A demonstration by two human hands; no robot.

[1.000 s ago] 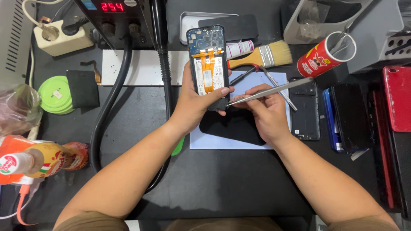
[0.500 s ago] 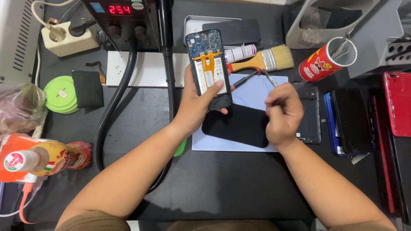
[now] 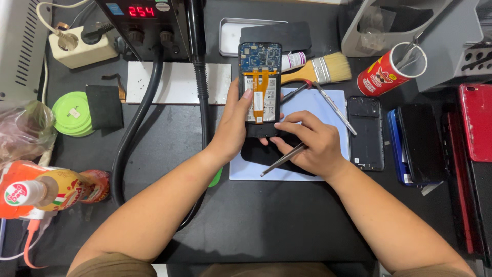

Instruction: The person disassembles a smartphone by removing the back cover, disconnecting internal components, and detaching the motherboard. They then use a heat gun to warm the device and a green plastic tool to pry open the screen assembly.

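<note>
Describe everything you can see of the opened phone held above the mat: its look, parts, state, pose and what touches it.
The opened phone is a slim dark rectangle with its back cover off. A blue circuit board fills the top, a pale battery sits below, and an orange flex strip runs down the middle. It is held upright above the pale blue mat, inner side to the camera. The left hand grips its left edge and lower end; the right hand, holding metal tweezers, touches its bottom.

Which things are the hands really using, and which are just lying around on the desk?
In use:
- left hand holds the opened phone
- right hand holds the metal tweezers
- pale blue mat under the hands

Lying about:
- paintbrush
- red can
- green tape roll
- black back cover
- red phone
</note>
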